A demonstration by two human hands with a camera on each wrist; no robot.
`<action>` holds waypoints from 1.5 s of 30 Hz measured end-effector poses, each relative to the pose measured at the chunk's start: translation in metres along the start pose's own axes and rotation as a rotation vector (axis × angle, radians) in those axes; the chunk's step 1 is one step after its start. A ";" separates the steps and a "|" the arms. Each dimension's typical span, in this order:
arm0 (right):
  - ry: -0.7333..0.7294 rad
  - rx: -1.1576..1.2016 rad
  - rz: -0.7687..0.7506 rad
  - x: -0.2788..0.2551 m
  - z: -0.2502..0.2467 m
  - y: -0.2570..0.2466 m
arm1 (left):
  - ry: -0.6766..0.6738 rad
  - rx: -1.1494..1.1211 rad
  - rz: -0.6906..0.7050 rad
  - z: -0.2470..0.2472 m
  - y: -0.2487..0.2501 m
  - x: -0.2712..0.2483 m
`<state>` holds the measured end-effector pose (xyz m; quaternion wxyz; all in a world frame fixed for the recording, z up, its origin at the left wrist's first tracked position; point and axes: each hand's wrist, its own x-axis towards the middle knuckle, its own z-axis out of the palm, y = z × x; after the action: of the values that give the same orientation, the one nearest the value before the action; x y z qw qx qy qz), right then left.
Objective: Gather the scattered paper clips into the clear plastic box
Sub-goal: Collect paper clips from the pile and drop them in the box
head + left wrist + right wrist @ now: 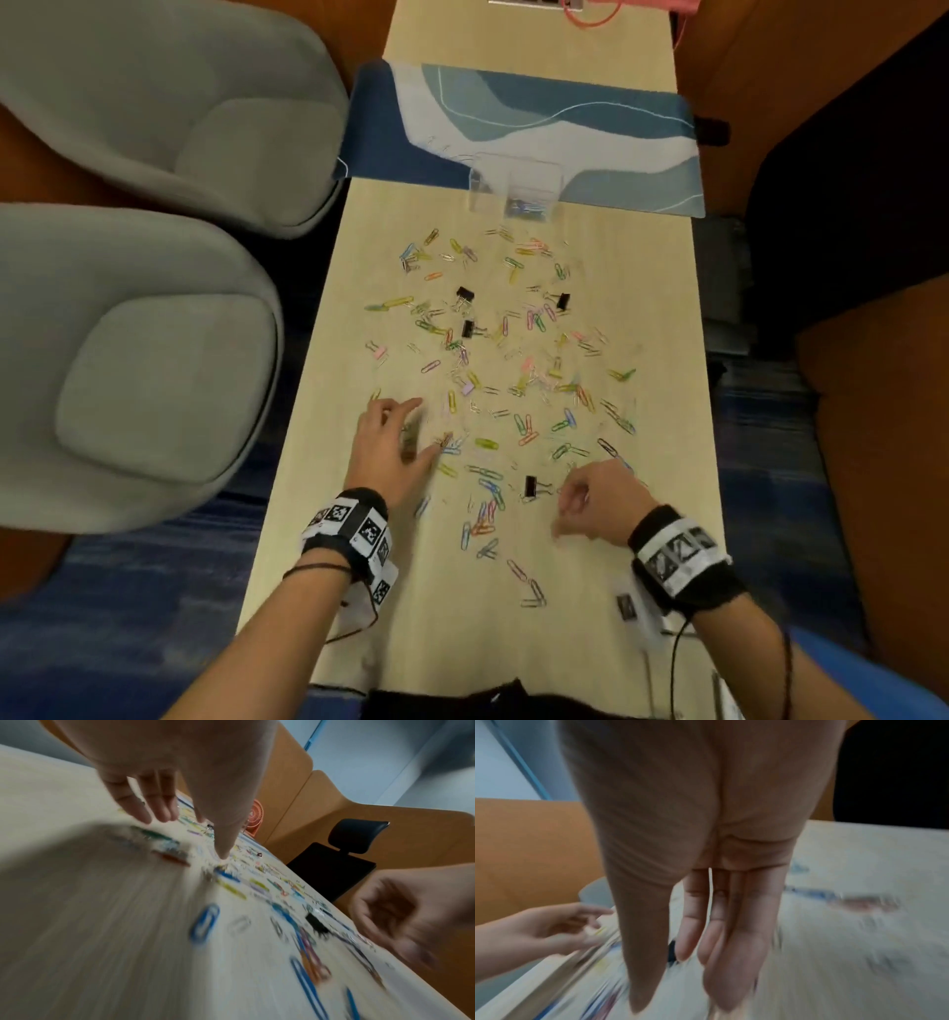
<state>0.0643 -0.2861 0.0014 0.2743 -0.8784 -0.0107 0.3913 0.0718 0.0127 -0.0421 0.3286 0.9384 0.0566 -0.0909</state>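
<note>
Several coloured paper clips (485, 443) lie scattered across the light wooden table (318, 514). The clear plastic box (513, 190) stands at the far end on the edge of a blue mat, with a few clips inside. My left hand (426, 426) reaches over the near-left part of the scatter, fingers spread and straight. Its thumb tip touches the table among clips (227, 875), and it grips nothing. My right hand (562, 514) hovers at the near right beside a black binder clip (531, 487). In the right wrist view its fingers (731, 943) point down, straight and empty.
Black binder clips (464, 295) lie mixed in with the paper clips. The blue patterned mat (590, 123) crosses the table's far part. Two grey armchairs (154, 370) stand close on the left and a dark chair (847, 180) on the right. A small black device (625, 606) and cables lie by my right wrist.
</note>
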 end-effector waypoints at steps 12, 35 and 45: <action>0.153 0.025 -0.146 -0.021 0.109 -0.012 | -0.083 0.036 0.044 0.026 -0.005 -0.056; 0.302 -0.382 -0.220 0.010 0.118 -0.062 | 0.022 0.150 0.238 0.039 -0.003 -0.045; 0.157 -0.640 -0.133 0.018 0.096 -0.092 | -0.013 -0.018 0.117 0.022 0.004 -0.022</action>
<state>0.0282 -0.1588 -0.0177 0.0096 -0.9448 -0.1694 0.2804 0.0476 -0.0049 -0.0517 0.3420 0.9365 0.0004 -0.0772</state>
